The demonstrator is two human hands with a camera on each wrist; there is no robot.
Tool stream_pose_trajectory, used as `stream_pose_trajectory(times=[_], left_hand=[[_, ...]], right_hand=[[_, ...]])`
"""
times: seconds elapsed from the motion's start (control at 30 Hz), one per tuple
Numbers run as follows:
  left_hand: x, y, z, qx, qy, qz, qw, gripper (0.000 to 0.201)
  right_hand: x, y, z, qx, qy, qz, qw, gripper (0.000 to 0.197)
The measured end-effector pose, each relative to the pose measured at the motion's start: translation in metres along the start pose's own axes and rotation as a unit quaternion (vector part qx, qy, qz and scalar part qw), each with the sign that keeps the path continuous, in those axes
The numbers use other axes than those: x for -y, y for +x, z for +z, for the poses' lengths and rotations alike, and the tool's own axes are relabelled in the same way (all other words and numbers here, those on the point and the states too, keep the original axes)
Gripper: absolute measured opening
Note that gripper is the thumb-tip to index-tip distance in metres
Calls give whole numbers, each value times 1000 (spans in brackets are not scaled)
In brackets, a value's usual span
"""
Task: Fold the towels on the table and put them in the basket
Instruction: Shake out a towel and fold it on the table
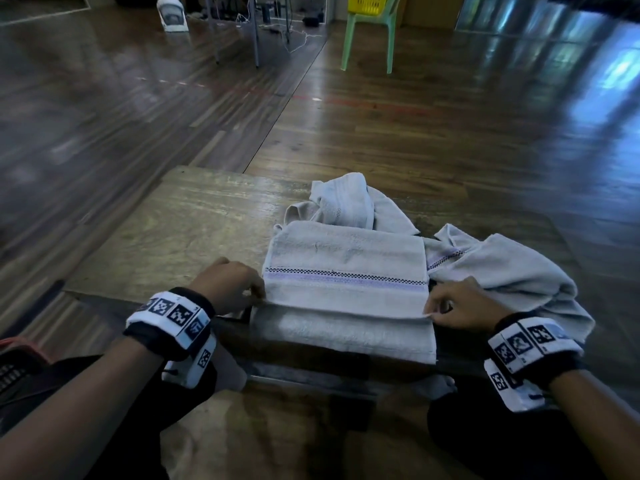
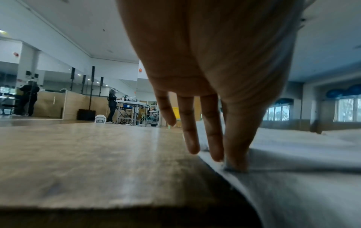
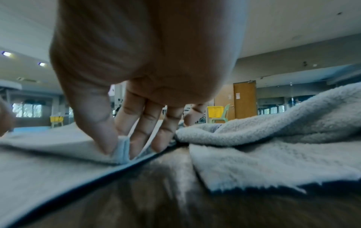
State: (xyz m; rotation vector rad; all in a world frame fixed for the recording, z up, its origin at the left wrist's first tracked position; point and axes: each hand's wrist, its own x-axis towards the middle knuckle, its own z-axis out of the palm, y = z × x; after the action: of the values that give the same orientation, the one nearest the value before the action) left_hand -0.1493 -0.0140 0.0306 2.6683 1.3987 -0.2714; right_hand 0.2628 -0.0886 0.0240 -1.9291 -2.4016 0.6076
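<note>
A pale grey towel with a checkered, lilac stripe [image 1: 346, 258] lies on the low wooden table [image 1: 173, 237], its near end hanging over the front edge. The upper layer is folded over it. My left hand [image 1: 256, 294] pinches that layer's near left corner, and in the left wrist view the left hand [image 2: 232, 163] has thumb and finger on the towel [image 2: 293, 192] edge. My right hand [image 1: 433, 306] pinches the near right corner. In the right wrist view the right hand [image 3: 117, 148] holds the doubled hem of the towel [image 3: 58, 141].
Two crumpled grey towels lie on the table: one behind [image 1: 346, 202], one to the right [image 1: 512, 268], also [image 3: 273, 138]. A yellow basket [image 1: 370, 3] sits on a green chair far back. A dark meshed container with a red rim [image 1: 14, 362] is at my left. People stand far off.
</note>
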Motion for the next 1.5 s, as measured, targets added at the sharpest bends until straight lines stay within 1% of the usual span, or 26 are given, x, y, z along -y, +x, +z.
stream_pose_trajectory(times=[0.03, 0.1, 0.23, 0.33, 0.4, 0.5, 0.57, 0.6, 0.7, 0.8, 0.87, 0.93, 1.0, 1.1, 1.17, 1.23, 1.3, 1.4, 1.5], left_hand=[[-2, 3, 3, 17, 9, -4, 1000, 14], [-4, 8, 8, 22, 18, -16, 999, 15], [-7, 22, 8, -23, 25, -50, 998, 16], [-10, 33, 7, -59, 30, -70, 995, 15], [-12, 41, 7, -72, 33, -84, 993, 17], [-13, 45, 8, -76, 30, -95, 992, 18], [-10, 43, 7, -90, 25, -93, 991, 17], [-8, 41, 7, -105, 17, -88, 990, 15], [-6, 28, 4, -178, -12, -69, 982, 12], [-8, 11, 3, -251, -14, -30, 967, 3], [-8, 3, 4, -270, -17, -7, 963, 5], [-10, -5, 8, -261, -22, 9, 965, 9], [-12, -10, 13, -237, -8, 24, 971, 11], [-20, -18, 17, -155, 18, 15, 988, 3], [-23, -20, 19, -114, 31, 5, 993, 13], [-24, -22, 19, -111, 26, -5, 994, 15], [-23, -23, 19, -116, 23, -10, 993, 14], [-23, -25, 19, -93, 30, -13, 995, 14], [-22, -26, 19, -72, 24, -21, 997, 15]], right_hand=[[0, 1, 4, 18, -11, 5, 1000, 19], [1, 6, 9, 20, -19, 10, 1000, 14], [-5, 19, 5, -33, -67, 33, 997, 5], [-6, 30, 1, -74, -85, 49, 992, 9], [-4, 35, 0, -99, -91, 64, 989, 10], [-3, 37, 0, -94, -96, 80, 988, 11], [-5, 35, -1, -95, -87, 76, 989, 10], [-6, 34, -2, -109, -74, 69, 989, 9], [-10, 24, -7, -165, -25, 48, 985, 8], [-12, 10, -10, -219, 15, 9, 976, 19], [-15, 0, -9, -238, 39, -21, 970, 28], [-16, -9, -5, -233, 50, -45, 970, 30], [-17, -14, 0, -212, 49, -59, 974, 24], [-18, -17, 7, -141, 22, -34, 989, 21], [-16, -16, 8, -105, 3, -25, 994, 17], [-15, -14, 7, -76, -5, -24, 997, 17], [-13, -12, 7, -62, -9, -27, 998, 17], [-10, -9, 8, -47, -19, -29, 998, 10], [-6, -7, 9, -33, -22, -25, 999, 10]])
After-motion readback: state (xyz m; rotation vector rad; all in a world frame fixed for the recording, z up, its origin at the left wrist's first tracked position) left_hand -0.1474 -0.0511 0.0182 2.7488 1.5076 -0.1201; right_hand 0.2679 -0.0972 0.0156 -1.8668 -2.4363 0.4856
